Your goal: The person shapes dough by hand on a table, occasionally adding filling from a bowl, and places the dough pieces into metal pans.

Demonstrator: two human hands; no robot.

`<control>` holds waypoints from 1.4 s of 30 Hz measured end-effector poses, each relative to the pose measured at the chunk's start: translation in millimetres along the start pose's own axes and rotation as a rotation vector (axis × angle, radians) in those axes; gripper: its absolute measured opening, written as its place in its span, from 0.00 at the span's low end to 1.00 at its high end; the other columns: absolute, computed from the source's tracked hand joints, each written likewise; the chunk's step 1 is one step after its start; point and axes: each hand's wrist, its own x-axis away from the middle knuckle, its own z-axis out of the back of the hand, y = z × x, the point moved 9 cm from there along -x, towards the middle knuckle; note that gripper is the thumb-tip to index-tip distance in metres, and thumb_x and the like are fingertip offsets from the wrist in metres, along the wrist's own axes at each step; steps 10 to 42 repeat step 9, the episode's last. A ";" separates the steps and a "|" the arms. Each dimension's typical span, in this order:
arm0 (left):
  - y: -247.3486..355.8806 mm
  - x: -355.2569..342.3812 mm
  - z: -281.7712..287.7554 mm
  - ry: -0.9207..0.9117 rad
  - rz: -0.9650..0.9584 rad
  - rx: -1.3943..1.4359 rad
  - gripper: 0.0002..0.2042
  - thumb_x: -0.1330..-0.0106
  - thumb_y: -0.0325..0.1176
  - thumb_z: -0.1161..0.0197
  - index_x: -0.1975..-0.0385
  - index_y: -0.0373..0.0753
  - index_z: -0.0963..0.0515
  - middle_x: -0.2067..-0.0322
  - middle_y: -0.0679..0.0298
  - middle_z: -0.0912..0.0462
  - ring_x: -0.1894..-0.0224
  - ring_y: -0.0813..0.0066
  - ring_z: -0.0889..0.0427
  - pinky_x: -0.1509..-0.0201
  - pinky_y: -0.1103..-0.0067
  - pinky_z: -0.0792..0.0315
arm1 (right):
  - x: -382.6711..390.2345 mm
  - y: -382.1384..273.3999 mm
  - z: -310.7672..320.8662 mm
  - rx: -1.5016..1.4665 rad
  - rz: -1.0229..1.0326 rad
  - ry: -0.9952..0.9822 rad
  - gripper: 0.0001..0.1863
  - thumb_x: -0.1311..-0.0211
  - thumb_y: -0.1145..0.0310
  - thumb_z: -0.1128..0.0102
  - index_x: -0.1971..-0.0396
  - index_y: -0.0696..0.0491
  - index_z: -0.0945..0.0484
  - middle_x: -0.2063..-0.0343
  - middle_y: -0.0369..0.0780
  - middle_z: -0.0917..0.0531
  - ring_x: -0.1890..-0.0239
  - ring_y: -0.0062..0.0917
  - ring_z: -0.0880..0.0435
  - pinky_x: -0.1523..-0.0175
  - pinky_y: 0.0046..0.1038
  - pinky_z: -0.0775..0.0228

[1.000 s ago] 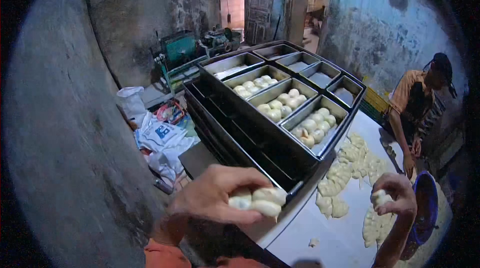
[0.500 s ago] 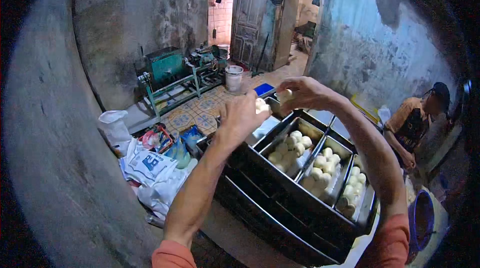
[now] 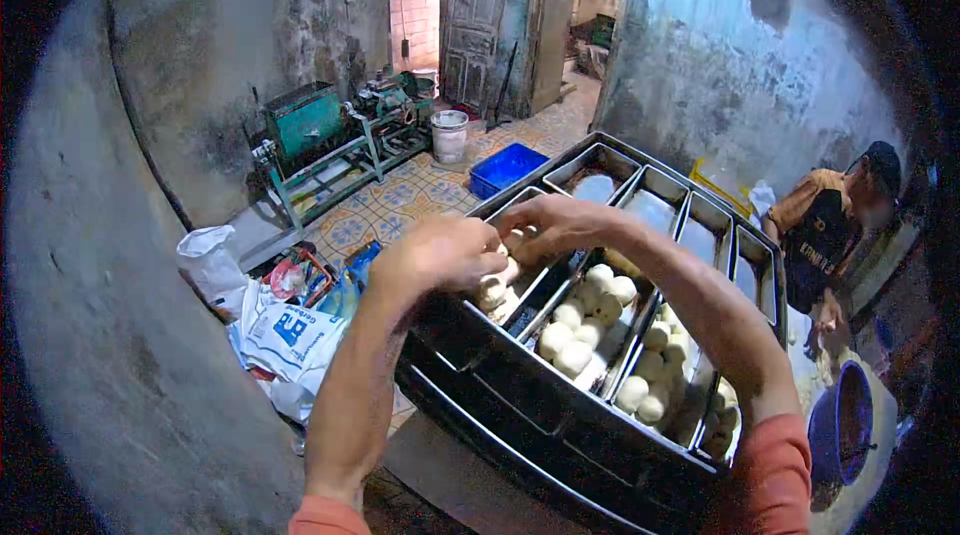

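My left hand is curled over the near-left baking tin, slightly blurred. Its fingers close round a pale dough ball at the tin's near end, though the palm hides part of the grip. From the right, my right hand reaches across with bent fingers on a dough ball in the same tin. Beside it, a second tin holds several round dough balls in a cluster. Further right, another tin has more dough balls, and the rightmost near one is partly hidden by my arm.
Far tins in the dark rack hold no balls. A blue crate, a white bucket and a green machine stand beyond. White sacks lie left. At right a person works near a purple basin.
Both hands have come down and nearer with their dough, from above the far part of the rack to the near-left tin. The view has shifted, showing more far tins and the blue crate.
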 end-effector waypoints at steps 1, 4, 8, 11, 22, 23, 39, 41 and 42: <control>0.7 -2.1 0.5 0.022 -0.046 0.000 0.17 0.37 0.45 0.41 0.55 0.44 0.15 0.59 0.48 0.14 0.55 0.50 0.15 0.48 0.61 0.22 | 1.8 -5.1 -0.1 0.019 0.120 0.013 0.25 0.40 0.58 0.37 0.46 0.55 0.19 0.54 0.41 0.14 0.56 0.26 0.16 0.51 0.32 0.23; -3.0 -5.1 0.4 0.084 -0.095 -0.090 0.17 0.37 0.43 0.40 0.51 0.46 0.17 0.59 0.51 0.14 0.55 0.51 0.15 0.49 0.62 0.24 | 20.8 12.2 -2.8 -0.368 -0.316 -0.122 0.29 0.39 0.56 0.37 0.41 0.57 0.23 0.47 0.41 0.17 0.45 0.26 0.21 0.38 0.29 0.31; -0.2 5.7 8.5 0.247 -0.015 -0.246 0.22 0.42 0.42 0.35 0.46 0.49 0.19 0.57 0.50 0.14 0.54 0.54 0.15 0.47 0.63 0.23 | 11.2 13.7 5.6 -0.282 -0.083 -0.024 0.30 0.32 0.51 0.43 0.37 0.55 0.26 0.43 0.43 0.19 0.42 0.27 0.23 0.35 0.31 0.33; 4.7 8.8 11.4 0.308 -0.022 -0.270 0.24 0.42 0.42 0.34 0.44 0.51 0.20 0.57 0.50 0.14 0.54 0.55 0.15 0.47 0.64 0.23 | 14.1 11.1 5.4 -0.238 -0.008 0.001 0.31 0.32 0.49 0.43 0.37 0.55 0.26 0.42 0.44 0.20 0.41 0.26 0.24 0.34 0.31 0.34; 4.7 8.8 11.4 0.308 -0.022 -0.270 0.24 0.42 0.42 0.34 0.44 0.51 0.20 0.57 0.50 0.14 0.54 0.55 0.15 0.47 0.64 0.23 | 14.1 11.1 5.4 -0.238 -0.008 0.001 0.31 0.32 0.49 0.43 0.37 0.55 0.26 0.42 0.44 0.20 0.41 0.26 0.24 0.34 0.31 0.34; 4.7 8.8 11.4 0.308 -0.022 -0.270 0.24 0.42 0.42 0.34 0.44 0.51 0.20 0.57 0.50 0.14 0.54 0.55 0.15 0.47 0.64 0.23 | 14.1 11.1 5.4 -0.238 -0.008 0.001 0.31 0.32 0.49 0.43 0.37 0.55 0.26 0.42 0.44 0.20 0.41 0.26 0.24 0.34 0.31 0.34; 4.7 8.8 11.4 0.308 -0.022 -0.270 0.24 0.42 0.42 0.34 0.44 0.51 0.20 0.57 0.50 0.14 0.54 0.55 0.15 0.47 0.64 0.23 | 14.1 11.1 5.4 -0.238 -0.008 0.001 0.31 0.32 0.49 0.43 0.37 0.55 0.26 0.42 0.44 0.20 0.41 0.26 0.24 0.34 0.31 0.34; 4.7 8.8 11.4 0.308 -0.022 -0.270 0.24 0.42 0.42 0.34 0.44 0.51 0.20 0.57 0.50 0.14 0.54 0.55 0.15 0.47 0.64 0.23 | 14.1 11.1 5.4 -0.238 -0.008 0.001 0.31 0.32 0.49 0.43 0.37 0.55 0.26 0.42 0.44 0.20 0.41 0.26 0.24 0.34 0.31 0.34; 4.7 8.8 11.4 0.308 -0.022 -0.270 0.24 0.42 0.42 0.34 0.44 0.51 0.20 0.57 0.50 0.14 0.54 0.55 0.15 0.47 0.64 0.23 | 14.1 11.1 5.4 -0.238 -0.008 0.001 0.31 0.32 0.49 0.43 0.37 0.55 0.26 0.42 0.44 0.20 0.41 0.26 0.24 0.34 0.31 0.34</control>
